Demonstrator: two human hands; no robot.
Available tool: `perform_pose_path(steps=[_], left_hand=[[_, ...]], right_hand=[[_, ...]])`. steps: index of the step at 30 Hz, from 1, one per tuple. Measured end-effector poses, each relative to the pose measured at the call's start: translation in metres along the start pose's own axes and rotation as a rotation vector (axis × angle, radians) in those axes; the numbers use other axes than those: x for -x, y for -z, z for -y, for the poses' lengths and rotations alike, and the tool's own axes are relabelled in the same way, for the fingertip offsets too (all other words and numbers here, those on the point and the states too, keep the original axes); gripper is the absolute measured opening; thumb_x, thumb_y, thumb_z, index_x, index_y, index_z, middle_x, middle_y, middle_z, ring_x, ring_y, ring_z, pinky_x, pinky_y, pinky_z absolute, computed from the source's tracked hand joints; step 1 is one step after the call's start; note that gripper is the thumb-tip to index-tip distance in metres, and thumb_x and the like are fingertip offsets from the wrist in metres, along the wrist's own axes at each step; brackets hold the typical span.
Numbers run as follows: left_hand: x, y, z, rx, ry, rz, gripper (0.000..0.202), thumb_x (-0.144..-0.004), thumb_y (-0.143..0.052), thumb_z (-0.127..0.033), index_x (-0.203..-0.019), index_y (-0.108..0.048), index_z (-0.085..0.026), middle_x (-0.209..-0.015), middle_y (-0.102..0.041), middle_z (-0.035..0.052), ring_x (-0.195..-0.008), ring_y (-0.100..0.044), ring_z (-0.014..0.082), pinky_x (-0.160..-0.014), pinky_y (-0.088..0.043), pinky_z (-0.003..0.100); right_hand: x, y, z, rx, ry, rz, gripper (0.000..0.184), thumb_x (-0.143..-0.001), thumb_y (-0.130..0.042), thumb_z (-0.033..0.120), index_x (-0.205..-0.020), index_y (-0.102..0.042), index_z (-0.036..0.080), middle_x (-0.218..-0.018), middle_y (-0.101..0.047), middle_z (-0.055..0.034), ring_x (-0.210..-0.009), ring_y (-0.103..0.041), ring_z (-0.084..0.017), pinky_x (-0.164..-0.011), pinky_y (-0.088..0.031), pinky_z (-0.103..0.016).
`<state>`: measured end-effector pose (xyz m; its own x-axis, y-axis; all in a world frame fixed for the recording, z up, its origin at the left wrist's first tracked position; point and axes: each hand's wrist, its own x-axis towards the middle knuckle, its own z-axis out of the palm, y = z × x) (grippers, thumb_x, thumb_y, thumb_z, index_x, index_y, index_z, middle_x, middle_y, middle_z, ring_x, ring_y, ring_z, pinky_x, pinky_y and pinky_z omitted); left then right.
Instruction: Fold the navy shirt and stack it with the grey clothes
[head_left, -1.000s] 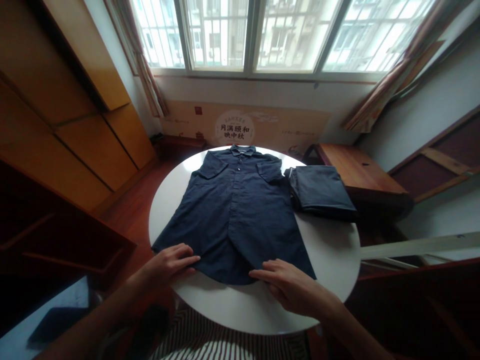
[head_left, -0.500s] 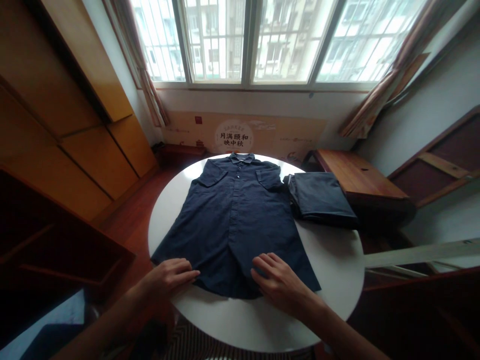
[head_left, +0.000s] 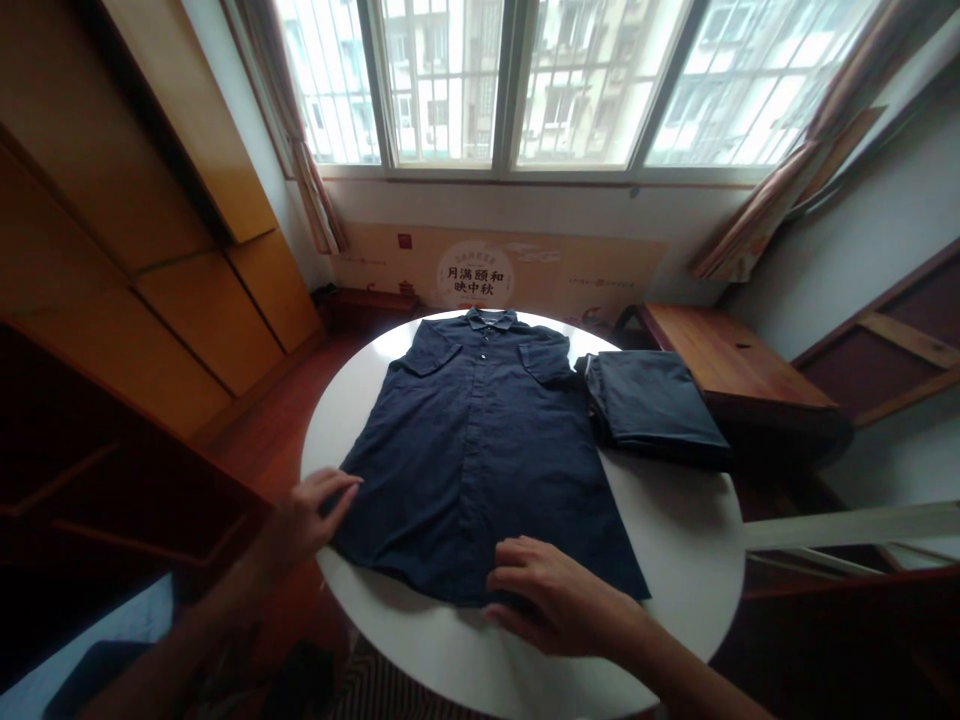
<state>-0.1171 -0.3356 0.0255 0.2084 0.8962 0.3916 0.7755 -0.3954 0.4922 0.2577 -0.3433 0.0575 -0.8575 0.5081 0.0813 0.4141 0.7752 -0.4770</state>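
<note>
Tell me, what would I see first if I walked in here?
A dark blue shirt lies spread flat, buttons up, on the round white table in the middle. The left hand touches its left edge and the right hand rests on its bottom hem. A folded dark cloth sits just right of the shirt, and a big bright window fills the far wall.

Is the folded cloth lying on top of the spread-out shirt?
No, the folded cloth lies beside the shirt, toward the right edge of the table.

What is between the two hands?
The bottom hem of the dark blue shirt, flat on the white table, lies between left hand and right hand, per the head view.
</note>
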Motion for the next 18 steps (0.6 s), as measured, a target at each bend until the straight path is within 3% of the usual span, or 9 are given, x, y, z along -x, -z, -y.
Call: perform_pose_path(steps=[2, 4, 7, 10, 12, 15, 18], left_hand=[[-0.015, 0.005, 0.025, -0.004, 0.184, -0.06, 0.033, -0.091, -0.055, -0.045, -0.106, -0.069, -0.019, -0.105, -0.07, 0.0096, -0.09, -0.069, 0.0231, -0.075, -0.058, 0.035], [-0.039, 0.008, 0.049, 0.033, 0.339, -0.043, 0.042, -0.086, -0.056, -0.052, -0.105, -0.069, -0.017, -0.105, -0.072, 0.0101, -0.088, -0.07, 0.0243, -0.07, -0.059, 0.034], [-0.096, 0.009, 0.073, 0.064, 0.462, -0.014, 0.04, -0.081, -0.061, -0.05, -0.098, -0.072, -0.016, -0.1, -0.074, 0.0101, -0.088, -0.07, 0.0246, -0.076, -0.058, 0.033], [-0.165, 0.005, 0.078, 0.104, 0.499, -0.035, 0.035, -0.083, -0.068, -0.044, -0.099, -0.072, -0.013, -0.099, -0.073, 0.0111, -0.094, -0.068, 0.0259, -0.086, -0.054, 0.035], [-0.207, 0.0, 0.077, 0.178, 0.534, -0.034, 0.034, -0.088, -0.068, -0.04, -0.109, -0.068, -0.013, -0.11, -0.068, 0.011, -0.1, -0.065, 0.0258, -0.089, -0.054, 0.038], [-0.258, -0.014, 0.076, 0.236, 0.537, -0.025, 0.037, -0.094, -0.063, -0.036, -0.123, -0.059, -0.015, -0.123, -0.06, 0.0103, -0.106, -0.062, 0.0245, -0.088, -0.055, 0.042], [-0.3, -0.033, 0.082, 0.272, 0.497, -0.016, 0.038, -0.094, -0.062, -0.035, -0.126, -0.057, -0.015, -0.125, -0.059, 0.0107, -0.107, -0.062, 0.0243, -0.089, -0.054, 0.043]], right_hand=[[-0.02, 0.001, 0.0, 0.008, 0.005, -0.061, 0.02, -0.098, -0.05, 0.028, -0.087, -0.064, 0.018, -0.084, -0.06, -0.0039, -0.079, -0.056, -0.014, -0.07, -0.042, -0.025], [-0.05, -0.003, 0.003, 0.047, 0.055, -0.088, 0.019, -0.097, -0.05, 0.025, -0.087, -0.064, 0.017, -0.086, -0.06, -0.0052, -0.08, -0.056, -0.015, -0.071, -0.043, -0.025], [-0.107, -0.015, 0.015, 0.158, 0.192, -0.04, 0.021, -0.096, -0.053, 0.029, -0.083, -0.063, 0.016, -0.088, -0.06, -0.0068, -0.079, -0.055, -0.016, -0.071, -0.046, -0.028], [-0.169, -0.032, 0.028, 0.272, 0.313, 0.028, 0.017, -0.094, -0.052, 0.027, -0.085, -0.064, 0.017, -0.095, -0.059, -0.0078, -0.08, -0.054, -0.019, -0.063, -0.047, -0.029], [-0.206, -0.041, 0.034, 0.321, 0.354, 0.052, 0.015, -0.093, -0.05, 0.023, -0.096, -0.064, 0.018, -0.106, -0.058, -0.0094, -0.085, -0.055, -0.021, -0.059, -0.048, -0.029], [-0.248, -0.055, 0.035, 0.389, 0.46, 0.087, 0.02, -0.094, -0.049, 0.024, -0.109, -0.062, 0.021, -0.127, -0.054, -0.01, -0.101, -0.054, -0.024, -0.064, -0.052, -0.032], [-0.272, -0.068, 0.032, 0.452, 0.517, 0.172, 0.015, -0.086, -0.062, 0.032, -0.096, -0.063, 0.021, -0.127, -0.059, -0.0094, -0.108, -0.054, -0.028, -0.074, -0.054, -0.037]])
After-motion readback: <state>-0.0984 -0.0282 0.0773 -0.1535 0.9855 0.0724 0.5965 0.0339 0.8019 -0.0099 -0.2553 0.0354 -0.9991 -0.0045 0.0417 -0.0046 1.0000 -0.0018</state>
